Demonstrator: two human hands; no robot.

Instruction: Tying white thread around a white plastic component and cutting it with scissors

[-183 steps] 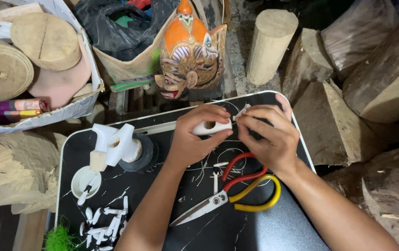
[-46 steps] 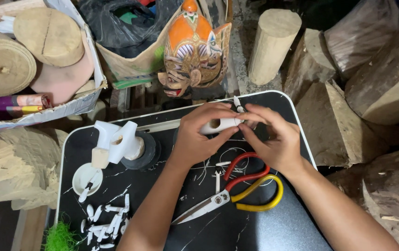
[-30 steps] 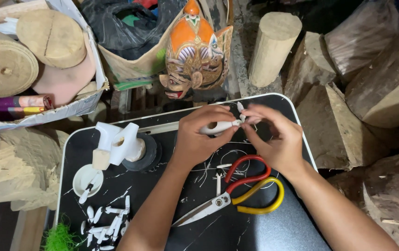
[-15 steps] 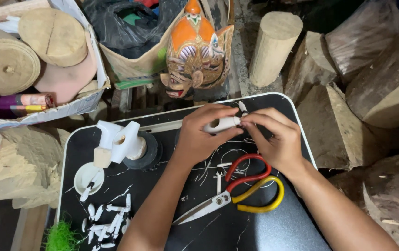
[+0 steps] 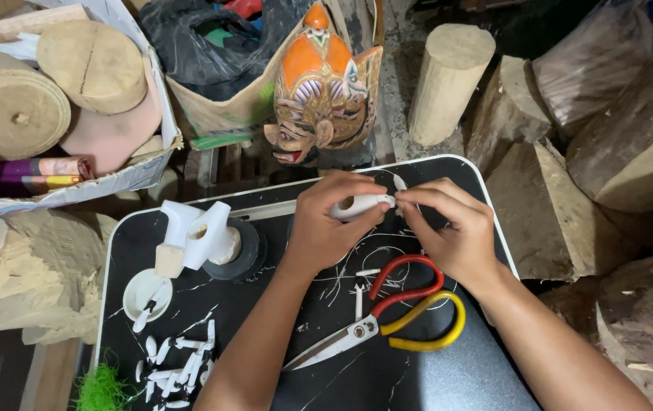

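The left hand [image 5: 326,228] grips a small white carved piece [image 5: 360,205]; the right hand [image 5: 452,228], at three o'clock of it, pinches its tip. Scissors [image 5: 387,323] lie at six o'clock on the black tray [image 5: 418,380], and a painted mask [image 5: 325,84] stands at twelve.

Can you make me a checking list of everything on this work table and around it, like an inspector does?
Surface: black tray table with a white rim, streaked with thin white scratch marks.
Job's things: small white piece, held over the table between both hands.
Clutter: scissors with one red and one yellow handle, lying shut; white offcuts; white cap; white shaped parts on a dark round tape roll; green tuft.
Grippers: left hand grips the piece; right hand pinches its end with the fingertips.
Cables: nothing seen.
Surroundings: painted orange mask, wood logs, round wooden discs in a box, black bag.
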